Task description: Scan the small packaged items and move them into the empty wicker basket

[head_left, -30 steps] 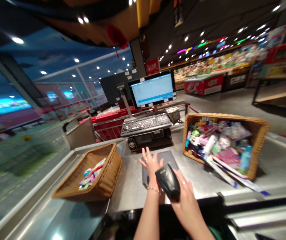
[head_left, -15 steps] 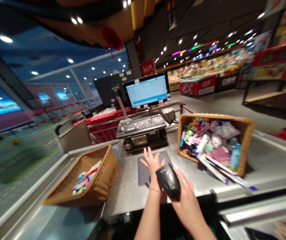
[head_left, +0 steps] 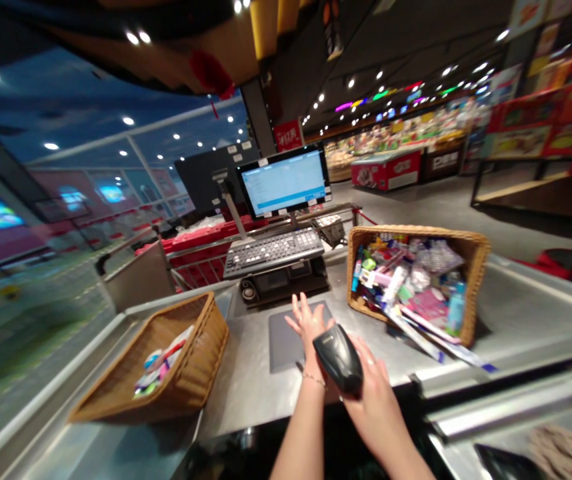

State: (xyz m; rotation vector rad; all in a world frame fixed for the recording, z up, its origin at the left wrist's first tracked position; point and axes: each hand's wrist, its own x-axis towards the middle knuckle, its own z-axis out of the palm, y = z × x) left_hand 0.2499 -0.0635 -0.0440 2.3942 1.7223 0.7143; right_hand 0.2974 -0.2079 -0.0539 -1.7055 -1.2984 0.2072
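two bare hands work over a brushed stainless-steel surface [head_left: 251,393]. the left hand [head_left: 309,325] is open, its five fingers fanned and palm down over a flat, dark grey mat [head_left: 286,347]; whether it touches the mat cannot be told. one thin chain bracelet [head_left: 314,381] circles its wrist. the right hand [head_left: 366,393] is closed around a black handheld barcode scanner [head_left: 339,362], a rounded body of smooth plastic, just beside the left wrist. one ring [head_left: 370,362] shows on that hand.

two woven wicker baskets stand on the surface, one to each side. the left-side basket [head_left: 191,387] holds a small heap of colourful packets. the right-side basket [head_left: 476,280] is packed with plastic-wrapped goods, tubes and one blue bottle [head_left: 457,310], and several long, flat packets [head_left: 416,337] jut past its rim onto the steel.

beyond the mat sit one black keyboard [head_left: 273,251] with rows of pale keys and one flat monitor [head_left: 283,181] on a thin stand. a red plastic crate [head_left: 191,250] lies behind them, inside metal rails.
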